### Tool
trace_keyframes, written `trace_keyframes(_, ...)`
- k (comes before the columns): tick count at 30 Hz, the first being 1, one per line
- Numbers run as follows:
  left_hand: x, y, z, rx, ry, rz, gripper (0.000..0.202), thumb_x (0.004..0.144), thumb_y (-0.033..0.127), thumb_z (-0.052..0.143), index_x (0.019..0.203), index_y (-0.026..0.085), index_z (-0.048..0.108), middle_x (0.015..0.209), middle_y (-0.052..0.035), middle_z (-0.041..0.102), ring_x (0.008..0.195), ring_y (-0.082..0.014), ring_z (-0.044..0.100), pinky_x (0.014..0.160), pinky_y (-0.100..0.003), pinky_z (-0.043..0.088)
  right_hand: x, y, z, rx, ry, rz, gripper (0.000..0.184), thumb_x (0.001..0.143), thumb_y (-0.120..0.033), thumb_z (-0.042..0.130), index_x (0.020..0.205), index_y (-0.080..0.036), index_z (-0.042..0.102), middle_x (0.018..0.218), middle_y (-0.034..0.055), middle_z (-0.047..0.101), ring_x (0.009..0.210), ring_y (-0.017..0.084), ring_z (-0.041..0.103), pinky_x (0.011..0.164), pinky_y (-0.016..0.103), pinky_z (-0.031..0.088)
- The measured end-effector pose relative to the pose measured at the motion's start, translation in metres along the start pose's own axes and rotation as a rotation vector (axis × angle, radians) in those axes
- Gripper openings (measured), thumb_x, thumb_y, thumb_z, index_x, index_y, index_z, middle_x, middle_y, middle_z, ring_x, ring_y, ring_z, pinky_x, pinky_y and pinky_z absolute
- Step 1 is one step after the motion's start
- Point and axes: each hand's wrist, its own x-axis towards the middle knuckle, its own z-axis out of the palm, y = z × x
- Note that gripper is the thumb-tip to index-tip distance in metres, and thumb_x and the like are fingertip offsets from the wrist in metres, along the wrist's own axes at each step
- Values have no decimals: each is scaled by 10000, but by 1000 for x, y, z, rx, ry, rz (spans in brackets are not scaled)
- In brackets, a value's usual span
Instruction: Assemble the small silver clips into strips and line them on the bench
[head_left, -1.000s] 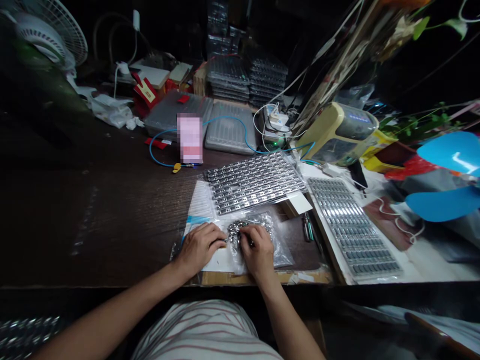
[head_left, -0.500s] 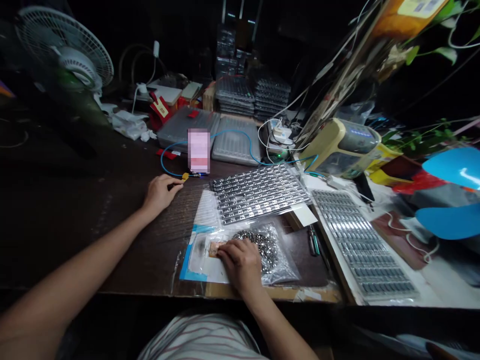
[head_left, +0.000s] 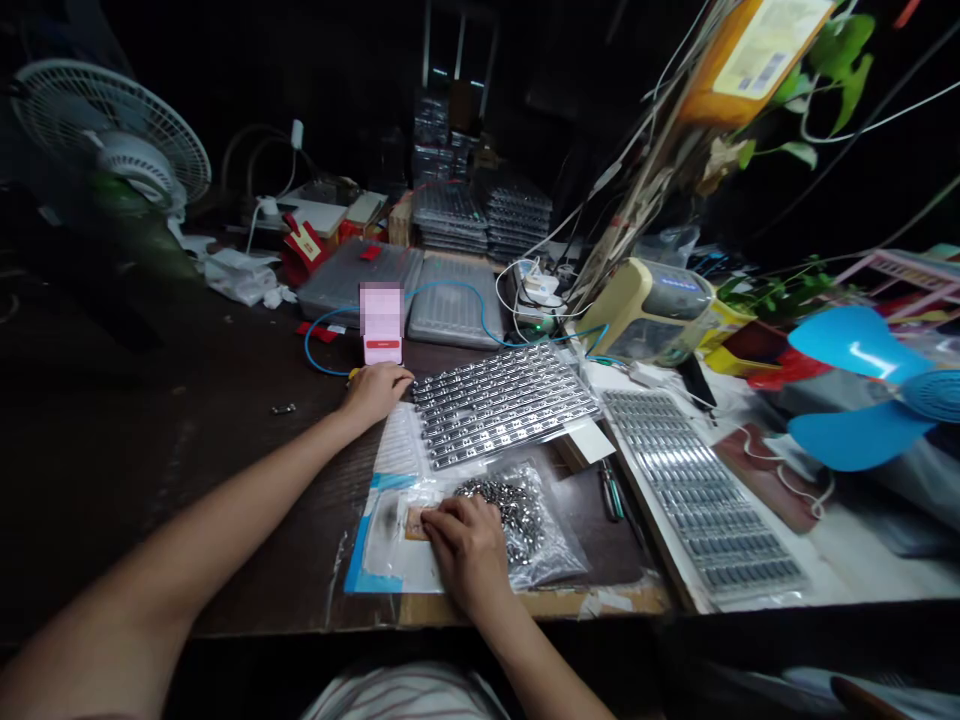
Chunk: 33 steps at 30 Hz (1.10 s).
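My left hand (head_left: 375, 388) is stretched forward on the dark table, fingers curled at the base of a small pink device (head_left: 382, 325) and the yellow plug of a blue cable (head_left: 480, 300). What it grips I cannot make out. My right hand (head_left: 465, 540) rests near the front edge, fingers curled down on a clear plastic bag of small metal parts (head_left: 529, 515) and a small brown piece (head_left: 415, 522) on white paper. A tray filled with rows of shiny metal parts (head_left: 499, 400) lies just beyond the bag.
A second long tray of parts (head_left: 697, 490) lies at the right. Stacked trays (head_left: 484, 215), grey cases (head_left: 360, 280), a white fan (head_left: 112, 150), a beige machine (head_left: 649, 310) and a blue fan (head_left: 870, 390) ring the work area. Pliers (head_left: 609, 492) lie beside the bag.
My left hand left the bag, reached forward left, then shifted right to the foot of the pink device. My right hand stayed on the bag. The view tilted up.
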Motion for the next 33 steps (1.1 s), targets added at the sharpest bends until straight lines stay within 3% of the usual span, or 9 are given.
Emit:
trace_keyframes(4,25,22,15,22,-26,-60,188,821,304,555,854,234,726,918,-46,733,877,-225,648,780,-307,460,-3,5,-3,-37,9,-9,173,862,-252,633,1028,-287,668,910,14,647,825,179,523,705,310,335)
trace_keyframes(10,18,14,6,63,-21,-155,236,864,336,490,972,244,679,926,-57,722,871,-234,648,746,-312,459,-8,29,-24,-218,64,47,268,855,-213,626,1121,-245,624,1063,54,639,902,223,515,730,340,350)
trace_keyframes(17,22,11,13,3,-65,-74,164,822,315,568,885,253,705,984,-23,718,928,-212,631,802,-290,449,-10,37,-17,-199,88,62,42,871,-213,614,889,-228,648,879,30,641,810,188,529,698,315,347)
trace_keyframes(22,23,9,22,-59,-41,-77,174,819,291,560,839,215,715,903,-59,731,861,-228,647,772,-310,455,-10,36,-17,-128,102,96,81,865,-173,590,912,-224,633,908,31,635,837,190,534,721,319,356)
trace_keyframes(27,25,9,17,-129,-1,-102,160,803,306,562,814,219,696,863,-60,724,857,-243,649,786,-333,465,-10,37,-17,-35,126,108,167,815,-93,571,914,-217,623,896,33,629,849,200,536,741,328,384)
trace_keyframes(31,10,14,4,-236,26,-109,247,840,329,495,962,176,646,909,-83,703,865,-224,654,775,-326,490,-11,41,-18,43,170,113,145,857,-116,547,906,-217,638,881,39,633,840,191,552,738,320,418)
trace_keyframes(33,-13,19,-5,-406,-46,-102,338,850,365,472,1093,166,598,883,-64,693,772,-184,662,704,-292,513,-11,42,-19,62,185,94,126,881,-155,552,921,-225,649,886,38,649,836,184,570,742,315,432)
